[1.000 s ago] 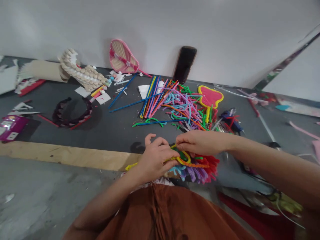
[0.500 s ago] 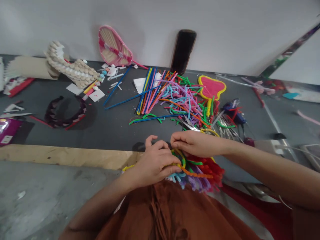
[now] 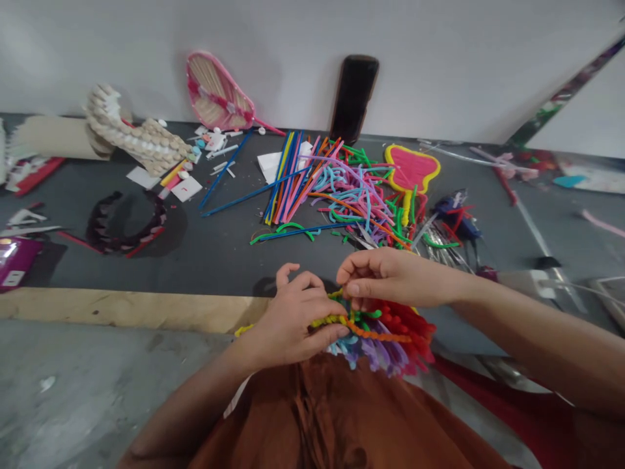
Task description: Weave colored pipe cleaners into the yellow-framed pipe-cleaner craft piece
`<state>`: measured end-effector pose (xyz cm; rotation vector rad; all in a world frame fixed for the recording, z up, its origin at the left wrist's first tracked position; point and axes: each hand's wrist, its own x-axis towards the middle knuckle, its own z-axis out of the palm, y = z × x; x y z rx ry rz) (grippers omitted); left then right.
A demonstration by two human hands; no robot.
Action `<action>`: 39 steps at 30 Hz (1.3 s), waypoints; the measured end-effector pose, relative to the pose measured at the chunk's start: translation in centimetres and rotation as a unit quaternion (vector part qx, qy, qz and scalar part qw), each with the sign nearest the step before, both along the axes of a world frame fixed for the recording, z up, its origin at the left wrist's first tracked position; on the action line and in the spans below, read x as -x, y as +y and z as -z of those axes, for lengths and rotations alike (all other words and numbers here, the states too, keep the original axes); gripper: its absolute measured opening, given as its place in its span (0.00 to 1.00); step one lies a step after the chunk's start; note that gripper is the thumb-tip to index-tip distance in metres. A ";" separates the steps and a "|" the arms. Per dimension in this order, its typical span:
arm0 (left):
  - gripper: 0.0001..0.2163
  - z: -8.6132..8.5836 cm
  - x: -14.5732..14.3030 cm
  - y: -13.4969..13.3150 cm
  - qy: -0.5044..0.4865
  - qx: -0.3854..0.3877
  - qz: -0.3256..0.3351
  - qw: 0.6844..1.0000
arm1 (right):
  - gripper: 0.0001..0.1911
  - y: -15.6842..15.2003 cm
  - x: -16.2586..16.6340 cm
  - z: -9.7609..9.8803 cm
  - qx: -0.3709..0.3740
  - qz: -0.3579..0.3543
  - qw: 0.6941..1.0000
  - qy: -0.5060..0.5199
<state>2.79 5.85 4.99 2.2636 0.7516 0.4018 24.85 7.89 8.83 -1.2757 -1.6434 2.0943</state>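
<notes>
My left hand (image 3: 305,319) holds a colourful pipe-cleaner craft (image 3: 390,355) at the table's front edge, thumb and fingers pinching a twisted yellow and orange pipe cleaner (image 3: 383,335) along it. Red, purple and light blue fringes hang from the piece towards my lap. Just above, my right hand (image 3: 383,277) is curled, its thumb and fingers closed at a thin yellow-green pipe cleaner (image 3: 352,306); the exact contact is partly hidden. A short green end (image 3: 370,315) sticks out beneath it. Behind my right hand, scissors (image 3: 364,238) are partly covered.
A heap of pipe cleaners (image 3: 351,185) lies ahead on the dark table (image 3: 215,260). Beyond it a phone (image 3: 355,98) leans on the wall. A pink and yellow shape (image 3: 413,168) is to the right. A dark headband (image 3: 127,241) and pink fan (image 3: 219,94) are left.
My right hand has turned and lifted slightly, its thumb now showing. The yellow-green loop by the fingers has been drawn smaller, and more twisted yellow shows under my left fingers.
</notes>
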 end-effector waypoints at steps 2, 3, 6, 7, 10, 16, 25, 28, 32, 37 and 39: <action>0.08 -0.2 0.1 0.0 0.005 0.010 0.009 1.000 | 0.16 0.0 -0.1 0.2 -0.009 -0.007 1.000 0.002; 0.08 -0.3 0.1 0.0 0.008 0.014 0.014 1.000 | 0.16 -0.1 -0.1 0.2 -0.023 -0.009 1.000 -0.003; 0.08 -0.4 0.0 0.1 0.015 0.023 0.027 0.999 | 0.16 -0.3 0.1 0.2 -0.076 -0.018 0.997 -0.023; 0.08 -0.4 -0.1 0.2 0.016 0.025 0.032 0.999 | 0.15 -0.4 0.2 0.2 -0.091 -0.019 0.995 -0.029; 0.09 -0.3 -0.3 0.1 0.019 0.024 0.032 0.999 | 0.14 -0.7 0.6 0.1 -0.131 -0.013 0.990 -0.045; 0.08 -0.2 -0.6 0.1 0.053 0.053 -0.020 0.997 | 0.12 -1.6 1.0 -0.1 -0.296 0.002 0.952 -0.075; 0.05 2.2 -1.4 -0.1 -0.011 0.063 -0.182 0.981 | 0.15 -3.8 3.5 -0.1 -0.698 -0.111 0.693 -0.145; 0.09 2.3 -1.6 -0.1 -0.040 0.066 -0.205 0.976 | 0.12 -4.1 3.4 -0.1 -0.737 -0.120 0.652 -0.133; 0.09 1.7 -1.8 -0.1 -0.038 0.096 -0.216 0.971 | 0.11 -3.5 1.9 -0.6 -0.641 -0.028 0.758 -0.117; 0.15 1.6 -2.0 0.3 -0.027 0.127 -0.200 0.971 | 0.12 -2.0 0.1 -2.2 -0.422 0.030 0.898 -0.122; 0.14 1.7 -2.0 0.4 -0.029 0.144 -0.185 0.972 | 0.12 -1.6 -0.1 -2.4 -0.369 0.025 0.921 -0.122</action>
